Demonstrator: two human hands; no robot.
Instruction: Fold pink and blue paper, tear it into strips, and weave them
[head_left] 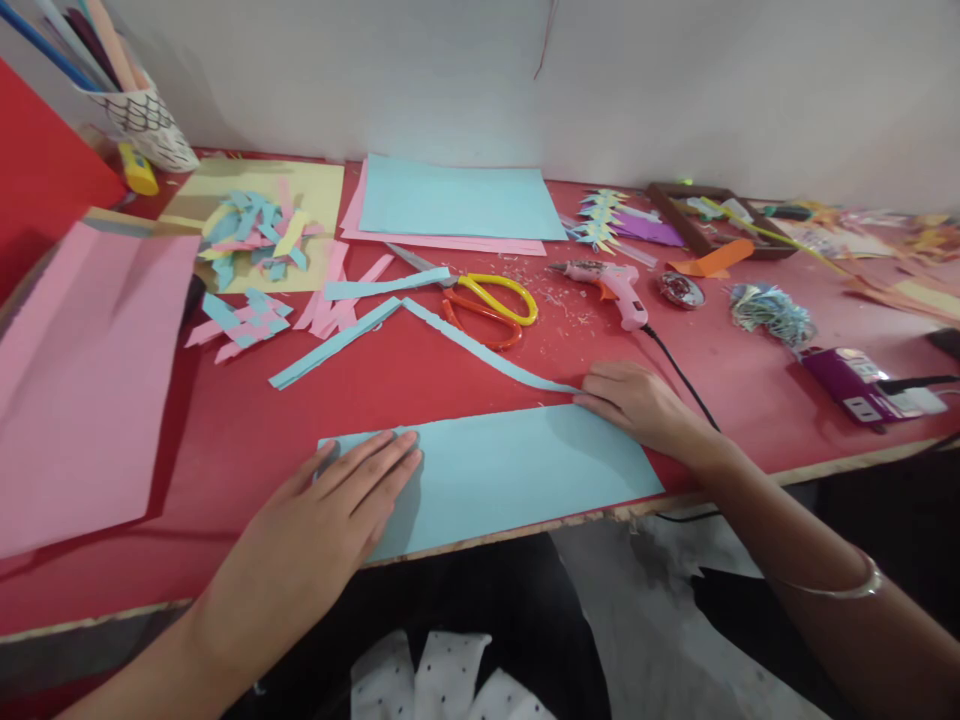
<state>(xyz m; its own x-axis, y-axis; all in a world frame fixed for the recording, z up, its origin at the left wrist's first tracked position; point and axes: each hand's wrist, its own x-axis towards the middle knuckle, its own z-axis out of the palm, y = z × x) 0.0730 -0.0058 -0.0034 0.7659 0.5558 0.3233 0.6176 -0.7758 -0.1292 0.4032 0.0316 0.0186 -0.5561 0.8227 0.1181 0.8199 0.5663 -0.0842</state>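
Observation:
A light blue paper sheet [495,470] lies at the table's front edge. My left hand [352,495] rests flat on its left end, fingers stretched out. At the sheet's upper right, my right hand [630,400] is closed with the end of a narrow blue paper strip [487,355] between thumb and fingers. That strip runs up and left from the hand, near a second blue strip [330,345] lying at an angle to it. Behind them are scissors [487,305] with one yellow and one red handle loop, a short blue strip [386,284] lying across their blades.
Pink strips [337,305], a woven pink-and-blue piece [244,322] and a pile of folded paper bits [259,235] lie left. Stacked sheets [457,200] are behind. On the right are a pink glue gun [611,285] with cord, a tape roll [681,290] and a purple power socket [847,385].

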